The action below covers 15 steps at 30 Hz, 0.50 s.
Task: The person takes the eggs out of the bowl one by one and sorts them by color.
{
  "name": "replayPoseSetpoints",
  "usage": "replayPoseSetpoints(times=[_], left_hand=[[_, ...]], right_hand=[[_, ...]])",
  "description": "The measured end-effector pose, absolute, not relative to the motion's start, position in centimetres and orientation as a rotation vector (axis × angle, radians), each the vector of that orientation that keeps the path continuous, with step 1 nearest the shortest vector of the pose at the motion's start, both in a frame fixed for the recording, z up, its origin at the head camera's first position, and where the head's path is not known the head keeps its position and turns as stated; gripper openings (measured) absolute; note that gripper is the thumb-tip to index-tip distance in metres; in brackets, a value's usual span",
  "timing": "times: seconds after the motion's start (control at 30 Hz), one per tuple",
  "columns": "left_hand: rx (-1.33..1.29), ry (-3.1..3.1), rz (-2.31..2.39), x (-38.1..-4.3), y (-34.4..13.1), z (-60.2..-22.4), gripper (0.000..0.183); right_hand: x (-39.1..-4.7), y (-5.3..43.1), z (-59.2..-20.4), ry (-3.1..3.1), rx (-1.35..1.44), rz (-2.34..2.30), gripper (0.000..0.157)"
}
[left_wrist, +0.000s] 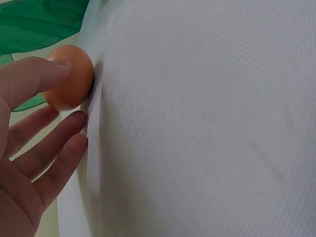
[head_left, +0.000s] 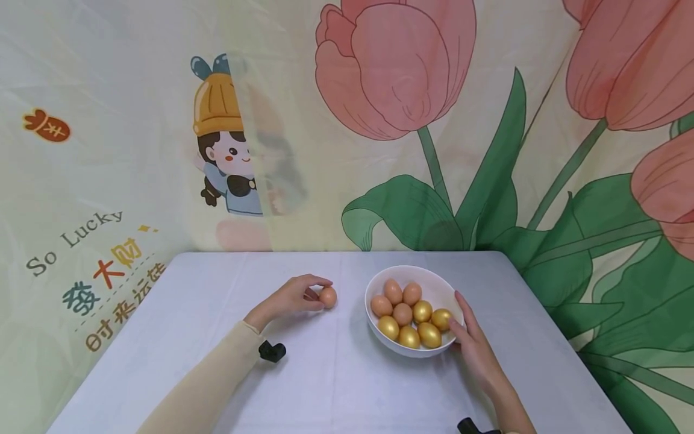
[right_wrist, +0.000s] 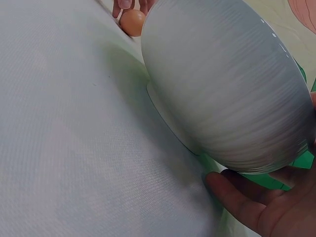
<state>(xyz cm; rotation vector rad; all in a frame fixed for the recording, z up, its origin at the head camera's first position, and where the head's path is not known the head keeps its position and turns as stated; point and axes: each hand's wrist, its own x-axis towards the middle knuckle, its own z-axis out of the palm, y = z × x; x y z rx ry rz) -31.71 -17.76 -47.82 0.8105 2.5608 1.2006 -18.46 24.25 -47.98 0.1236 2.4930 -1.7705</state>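
Note:
My left hand [head_left: 295,296] pinches a brown egg [head_left: 328,297] between thumb and forefinger, low over the table to the left of the bowl. The left wrist view shows the thumb lying across this egg [left_wrist: 74,81], with the other fingers [left_wrist: 64,153] spread beside the cloth. A white bowl [head_left: 379,343] holds several brown eggs [head_left: 403,314] and several golden eggs [head_left: 429,335]. At the bowl's right side my right hand [head_left: 479,349] grips it, thumb by the rim and fingers along the outside. From the right wrist, the bowl's outer wall [right_wrist: 222,89] hides its contents.
A white cloth covers the table [head_left: 303,386]. Behind it hangs a backdrop [head_left: 303,229] printed with tulips, a cartoon figure and lettering. Black devices are worn at the left wrist [head_left: 272,351] and right wrist [head_left: 477,427].

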Motion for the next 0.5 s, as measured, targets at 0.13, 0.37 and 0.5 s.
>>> replayPoseSetpoints(times=[0.13, 0.37, 0.5], left_hand=[[0.812, 2.574, 1.185, -31.76, -17.68, -47.76, 0.059], [0.805, 2.591, 1.161, -31.84, -17.76, -47.75, 0.061], [0.814, 2.598, 1.164, -31.93, -18.07, -47.69, 0.063]], right_hand=[[-18.47, 24.26, -47.97, 2.494, 0.121, -1.771, 0.066], [-18.54, 24.30, -48.02, 2.502, 0.101, -1.775, 0.066], [-18.54, 24.31, -48.11, 2.504, 0.091, -1.780, 0.067]])
